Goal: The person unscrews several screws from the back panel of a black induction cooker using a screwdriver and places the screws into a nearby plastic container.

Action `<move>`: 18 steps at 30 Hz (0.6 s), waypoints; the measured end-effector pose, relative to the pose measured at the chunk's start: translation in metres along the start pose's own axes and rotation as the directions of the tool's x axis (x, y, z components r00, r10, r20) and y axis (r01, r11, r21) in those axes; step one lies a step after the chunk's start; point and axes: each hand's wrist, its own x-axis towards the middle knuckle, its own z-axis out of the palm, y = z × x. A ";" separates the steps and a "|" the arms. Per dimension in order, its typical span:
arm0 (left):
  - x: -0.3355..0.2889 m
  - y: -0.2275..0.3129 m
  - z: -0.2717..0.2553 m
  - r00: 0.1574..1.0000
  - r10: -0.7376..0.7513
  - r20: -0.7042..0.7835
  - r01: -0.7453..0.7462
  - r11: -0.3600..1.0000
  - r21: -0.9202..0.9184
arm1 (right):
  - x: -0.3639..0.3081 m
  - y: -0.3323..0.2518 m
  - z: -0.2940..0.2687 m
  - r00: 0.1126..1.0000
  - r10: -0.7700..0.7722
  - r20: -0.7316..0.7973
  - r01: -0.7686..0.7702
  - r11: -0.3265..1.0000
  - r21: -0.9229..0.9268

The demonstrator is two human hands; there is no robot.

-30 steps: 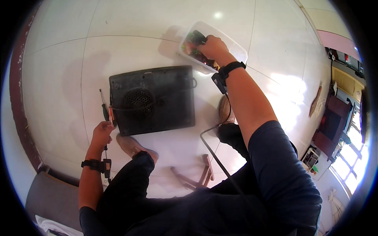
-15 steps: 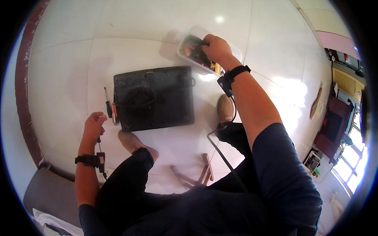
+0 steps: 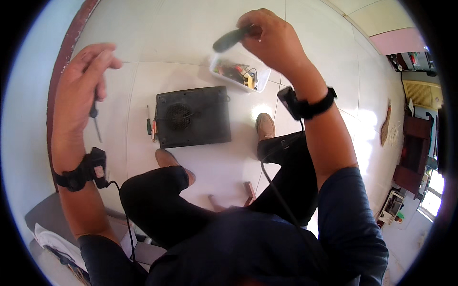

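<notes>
High above the floor on the left is my left hand point(image 3: 80, 86), its fingers curled around a thin screwdriver point(image 3: 94, 111) whose shaft points down out of the palm. My right hand point(image 3: 274, 43) is raised over the tool box and grips a dark, rounded, elongated thing point(image 3: 231, 40), blurred, its kind unclear. Below lies a clear plastic box point(image 3: 261, 85) with mixed tools in it. A flat black appliance point(image 3: 205, 117) with a round vent grille rests on the floor between my feet and the box. Beside its left edge lie a dark-handled screwdriver point(image 3: 149, 126) and a red-and-white-handled tool point(image 3: 154, 129).
My shoes point(image 3: 265, 127) stand near the appliance. A wooden stool leg point(image 3: 250, 191) shows between my legs. A grey padded seat point(image 3: 45, 214) is at lower left, a dark cabinet point(image 3: 414, 148) at far right. Cables run from both wrist straps.
My right hand has come up out of the plastic box with the dark elongated thing. My left hand has risen up and to the left, still holding the screwdriver. The view has shifted.
</notes>
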 end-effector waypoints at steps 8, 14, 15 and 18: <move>-0.088 0.075 0.097 0.863 -0.062 0.502 0.300 0.861 -0.410 | -0.074 -0.085 -0.033 0.935 -0.184 -0.303 0.230 0.965 0.124; -0.109 0.048 0.139 0.902 -0.067 0.426 0.350 0.691 -0.632 | -0.091 -0.089 -0.021 0.961 -0.056 -0.269 0.123 0.963 0.239; -0.109 0.041 0.146 0.906 -0.055 0.421 0.351 0.654 -0.670 | -0.093 -0.081 -0.017 0.971 -0.018 -0.237 0.096 0.943 0.320; -0.113 0.013 0.166 0.938 -0.095 0.335 0.312 0.653 -0.690 | -0.096 -0.075 0.008 0.953 0.285 -0.102 -0.103 0.621 0.777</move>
